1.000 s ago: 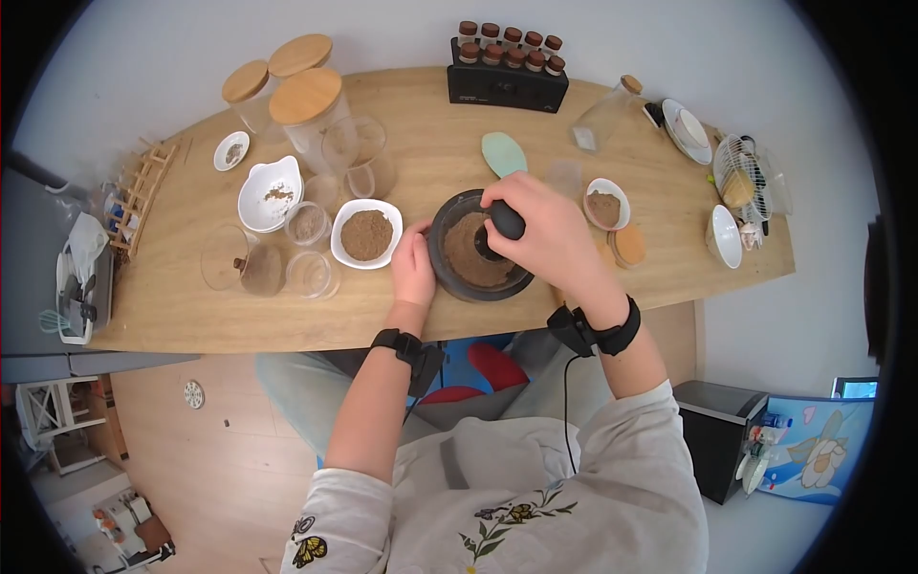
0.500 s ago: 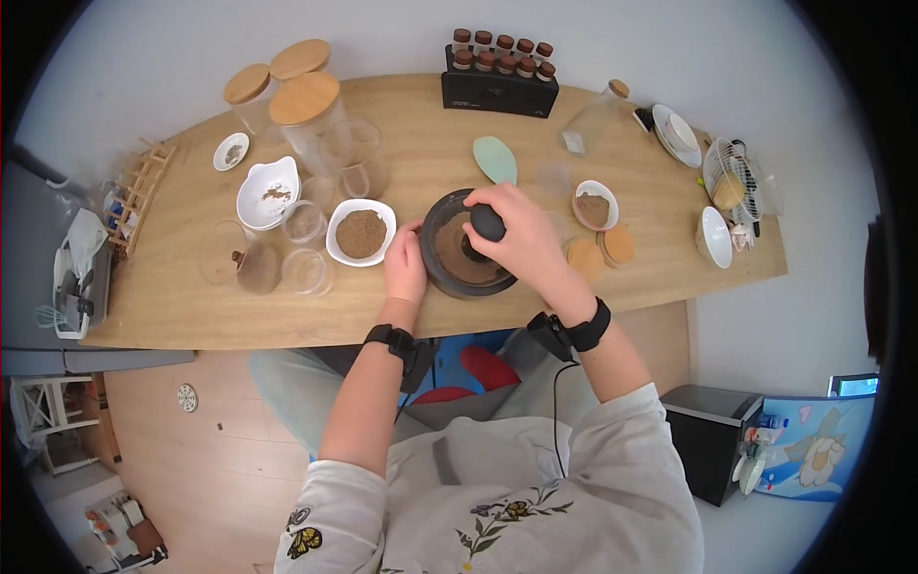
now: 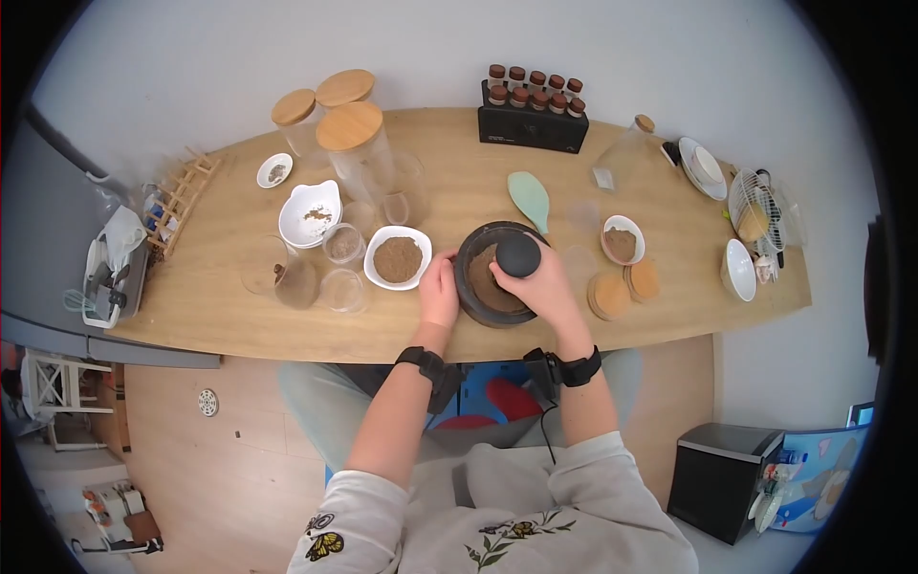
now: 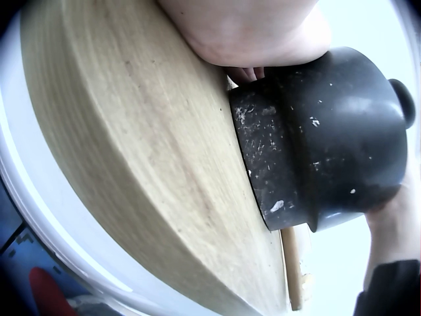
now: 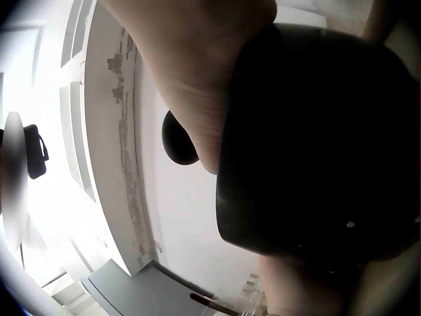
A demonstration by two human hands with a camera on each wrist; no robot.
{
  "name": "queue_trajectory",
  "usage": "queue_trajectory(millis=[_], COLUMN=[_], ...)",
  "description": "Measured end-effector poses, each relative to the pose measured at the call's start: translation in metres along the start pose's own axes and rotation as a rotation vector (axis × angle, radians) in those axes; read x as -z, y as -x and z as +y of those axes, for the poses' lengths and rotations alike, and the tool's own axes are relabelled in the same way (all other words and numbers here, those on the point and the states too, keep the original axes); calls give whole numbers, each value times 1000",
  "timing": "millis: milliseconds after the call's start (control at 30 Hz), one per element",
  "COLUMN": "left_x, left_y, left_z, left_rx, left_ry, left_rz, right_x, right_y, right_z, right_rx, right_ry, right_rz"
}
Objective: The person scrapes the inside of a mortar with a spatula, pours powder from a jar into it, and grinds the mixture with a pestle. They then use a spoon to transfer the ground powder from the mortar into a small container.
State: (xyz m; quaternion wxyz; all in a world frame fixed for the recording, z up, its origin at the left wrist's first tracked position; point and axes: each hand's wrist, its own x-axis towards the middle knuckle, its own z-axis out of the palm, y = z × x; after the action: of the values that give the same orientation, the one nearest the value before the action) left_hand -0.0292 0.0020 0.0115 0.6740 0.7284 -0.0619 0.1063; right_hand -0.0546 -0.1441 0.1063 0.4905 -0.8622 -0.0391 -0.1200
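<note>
**Pestle stood upright in the mortar, hand lower on its shaft**

The right hand (image 3: 545, 282) held the black pestle (image 3: 517, 254), its fingers curled around the shaft below the round head. One second earlier this hand covered the head from above; now the head stood free and pointed up to the camera, so the grip had slid down. I judged that grinding was continuing and the pestle was pressing straight down into the powder.

The left hand (image 3: 439, 287) lay against the left outer wall of the dark mortar (image 3: 475, 287), fingers curved on it, as before. In the left wrist view its fingers (image 4: 247, 72) touched the mortar wall (image 4: 309, 138) just above the worktop (image 4: 131, 145).

The mortar with brown powder (image 3: 490, 289) stood near the front edge of the worktop (image 3: 239, 325), between the white square bowl of powder (image 3: 398, 257) and two cork lids (image 3: 622, 287). The camera view had moved, but the mortar seemed to keep its place among them.
</note>
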Motion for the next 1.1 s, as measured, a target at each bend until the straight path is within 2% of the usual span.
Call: queue_trajectory(millis=[133,233,333,433,467,567,767,867,967,1100], left_x=[-1,-1,0,0,0,2,2,2,2,2], left_y=[0,-1,-2,0,1,0,-1,-1,-2,-1], left_z=[-5,-9,-7,-2,-1,6,3,3,2,6], left_rx=[17,3,26,25,22,56,20,14,17,26], left_ry=[14,30,15,16,22,57,41,29,27,38], left_rz=[8,2,1,-5,-7,-28,-28,-23,-21,-12], right_x=[8,9,13,7,5,7,14,13,11,16], right_y=[3,4,0,-4,-4,-1,-3,-5,-4,-2], right_z=[1,6,9,4,2,5,1,-5,-5,-4], right_rx=[-6,-69,-68,17,50,-83,53,107,29,-79], right_ry=[-84,-357,-335,-103,-100,-199,-389,-205,-277,-290], right_rz=[26,16,-75,-147,-111,-68,-183,-316,-200,-141])
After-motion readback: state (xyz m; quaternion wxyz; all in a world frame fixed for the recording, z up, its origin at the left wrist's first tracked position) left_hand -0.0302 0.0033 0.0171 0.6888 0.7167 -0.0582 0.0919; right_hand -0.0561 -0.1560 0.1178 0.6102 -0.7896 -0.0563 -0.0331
